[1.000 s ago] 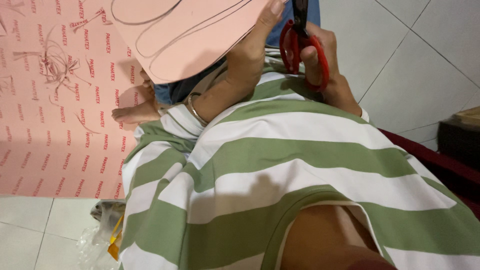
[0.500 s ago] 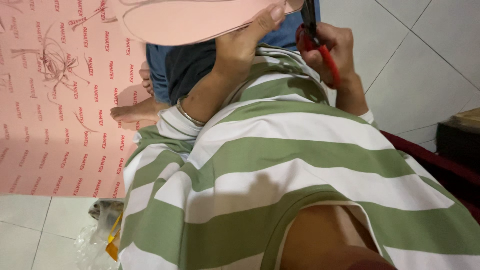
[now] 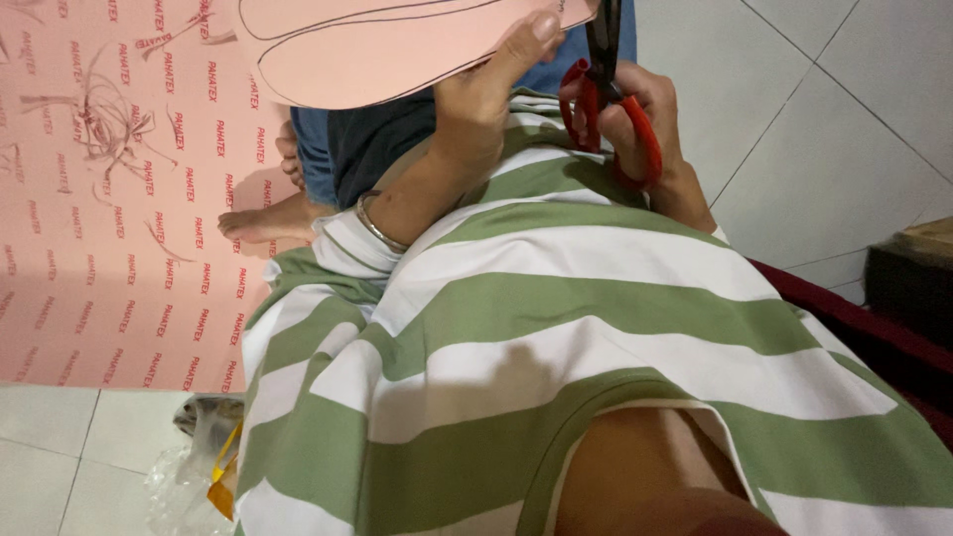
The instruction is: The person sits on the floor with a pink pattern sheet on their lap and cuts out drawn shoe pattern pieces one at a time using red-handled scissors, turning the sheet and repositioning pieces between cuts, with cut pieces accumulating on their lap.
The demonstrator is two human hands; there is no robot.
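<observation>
Left hand (image 3: pixel 486 94) pinched a flat pink sheet piece marked with curved pen lines (image 3: pixel 377 45), thumb on its lower edge, holding it raised above the lap. Right hand (image 3: pixel 645 129) was closed through the loops of red-handled scissors with dark blades (image 3: pixel 601 84), blades meeting the sheet's right edge. Pink printed sheet (image 3: pixel 109 228) lay on the white tiled floor (image 3: pixel 824 129) at left.

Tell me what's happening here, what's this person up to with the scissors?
A person seated on the floor holds a pink sheet marked with a drawn curved outline in the left hand, thumb on its edge. The right hand grips red-handled scissors, blades up at the sheet's right edge. Beside them, a large pink printed sheet lies on the tiled floor with thin cut scraps scattered on it.
</observation>
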